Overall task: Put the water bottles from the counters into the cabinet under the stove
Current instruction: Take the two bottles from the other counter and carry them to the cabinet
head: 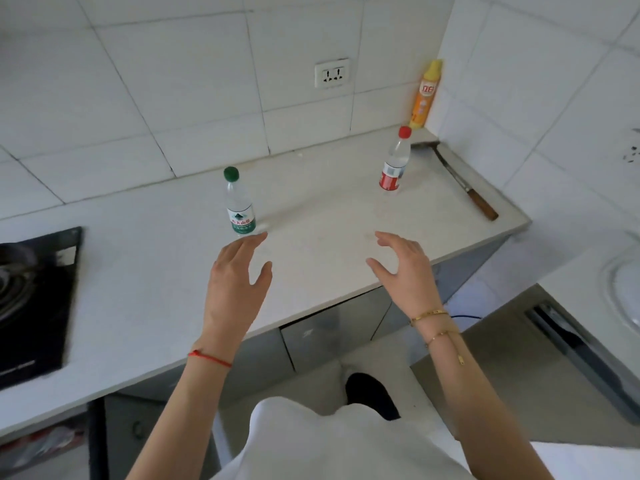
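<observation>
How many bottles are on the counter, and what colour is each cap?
Green cap: 1, the green-cap bottle, standing near the left hand.
Red cap: 1, the red-cap bottle, standing farther back than the right hand.
Yellow cap: 1, the orange bottle, in the corner.
Total: 3 bottles.

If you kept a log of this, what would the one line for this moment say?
phase: reaching | left hand: open, near green-cap bottle | right hand: open, empty | red-cap bottle: upright on counter

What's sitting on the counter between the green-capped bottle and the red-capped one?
Nothing: in the head view, only bare white counter lies between the green-capped bottle and the red-capped bottle.
</observation>
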### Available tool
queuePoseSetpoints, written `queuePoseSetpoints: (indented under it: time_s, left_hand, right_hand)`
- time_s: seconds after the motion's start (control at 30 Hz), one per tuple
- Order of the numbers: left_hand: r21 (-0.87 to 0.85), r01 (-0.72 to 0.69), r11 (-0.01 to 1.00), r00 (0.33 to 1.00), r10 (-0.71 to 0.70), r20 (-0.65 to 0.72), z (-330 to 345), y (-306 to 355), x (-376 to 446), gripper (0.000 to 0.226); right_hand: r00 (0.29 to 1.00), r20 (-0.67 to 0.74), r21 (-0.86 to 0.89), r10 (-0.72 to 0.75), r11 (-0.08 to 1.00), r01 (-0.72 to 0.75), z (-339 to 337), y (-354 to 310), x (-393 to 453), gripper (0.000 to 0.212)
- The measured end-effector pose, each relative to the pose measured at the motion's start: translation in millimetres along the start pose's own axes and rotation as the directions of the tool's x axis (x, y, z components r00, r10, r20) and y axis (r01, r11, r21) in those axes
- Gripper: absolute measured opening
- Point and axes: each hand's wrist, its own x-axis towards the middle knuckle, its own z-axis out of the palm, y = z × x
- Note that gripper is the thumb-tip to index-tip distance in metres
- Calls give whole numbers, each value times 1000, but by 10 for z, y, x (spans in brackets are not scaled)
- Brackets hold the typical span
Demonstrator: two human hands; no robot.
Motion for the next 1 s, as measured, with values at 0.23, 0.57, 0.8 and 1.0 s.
queuePoseSetpoints:
  time_s: [0.23, 0.57, 0.8, 1.0]
  left_hand:
    - [28, 113, 993, 981, -108, -159, 328, 129, 665, 46]
    - [133, 322, 937, 916, -273, -296, 572, -168, 1452, 53]
    - [200, 465, 863, 885, -445, -136, 636, -609, 2030, 57]
    - [202, 441, 875, 893, -450, 2, 678, -820, 2281, 42]
  right_hand:
    - [986, 97, 24, -135, 991, 133, -29, 292, 1055, 44]
    - [939, 196, 84, -283, 959, 271, 156, 472, 2020, 42]
    - [931, 219, 110, -291, 956, 273, 362, 363, 2331, 42]
    - [942, 214, 99, -258, 965, 242, 549, 250, 2444, 42]
